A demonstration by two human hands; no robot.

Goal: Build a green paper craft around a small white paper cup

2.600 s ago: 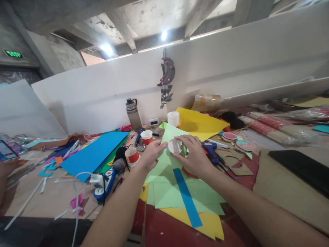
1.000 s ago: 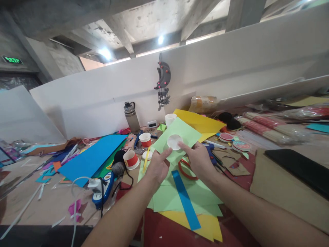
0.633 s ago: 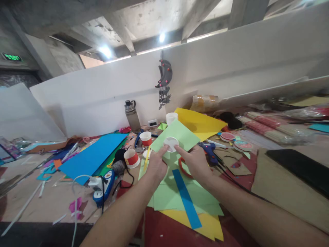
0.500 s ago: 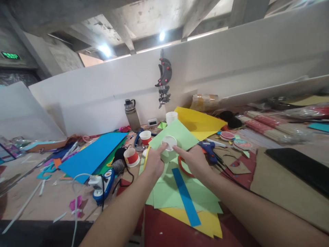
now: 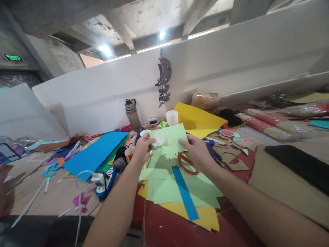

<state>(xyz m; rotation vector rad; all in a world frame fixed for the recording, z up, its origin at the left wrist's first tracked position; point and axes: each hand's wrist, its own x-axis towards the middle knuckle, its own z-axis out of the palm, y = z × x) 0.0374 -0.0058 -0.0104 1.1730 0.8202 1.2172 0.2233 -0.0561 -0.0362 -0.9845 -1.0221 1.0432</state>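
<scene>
My left hand (image 5: 141, 149) is closed on a small white paper cup (image 5: 159, 140), held on its side against a light green paper sheet (image 5: 172, 137). My right hand (image 5: 196, 153) pinches the right edge of that green sheet and holds it up off the table. Under it lie more green sheets (image 5: 177, 188), a blue paper strip (image 5: 184, 192), yellow paper (image 5: 203, 219) and a red ring-shaped piece (image 5: 187, 164).
A blue sheet (image 5: 95, 152), a red-and-white cup (image 5: 129, 153), a grey water bottle (image 5: 133, 114), a stack of white cups (image 5: 172, 117), a yellow sheet (image 5: 197, 120) and a blue glue gun (image 5: 209, 144) surround my hands. A black slab (image 5: 300, 166) lies at right.
My left hand has taken the white cup and moved it left along the green sheet. My right hand has let go of the cup and now holds the sheet's edge.
</scene>
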